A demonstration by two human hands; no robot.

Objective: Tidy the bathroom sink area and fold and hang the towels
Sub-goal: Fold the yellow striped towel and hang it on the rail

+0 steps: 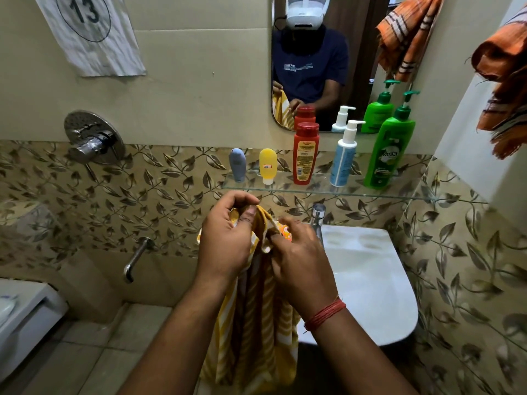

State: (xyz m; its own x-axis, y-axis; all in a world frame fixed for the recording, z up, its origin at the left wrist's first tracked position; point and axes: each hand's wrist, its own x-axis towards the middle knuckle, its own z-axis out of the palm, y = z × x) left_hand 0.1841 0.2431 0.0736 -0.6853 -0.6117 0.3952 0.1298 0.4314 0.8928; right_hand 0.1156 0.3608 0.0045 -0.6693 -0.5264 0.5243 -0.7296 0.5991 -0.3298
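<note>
Your left hand [228, 238] and right hand [296, 252] both pinch the top edge of the yellow striped towel [256, 323], fingers curled into the bunched cloth, w/ the rest hanging straight down in front of the sink [370, 280], just left of the basin. Corners aren't matched yet, so the fold looks barely begun. Risks from here: the grip sits on a crumpled bit, not clean corners, so the fold prob comes out skewed; if one pinch slips, the long end drops toward the floor, which may be wet. The tap [318, 220] is right beside your right hand, so a wide shake could catch it. The bottles on the glass shelf [356, 192] stand just above, e.g. the red bottle [305, 153]; flick upward and you may knock them over. The orange towel [504, 81] hangs at the far right, well apart.
</note>
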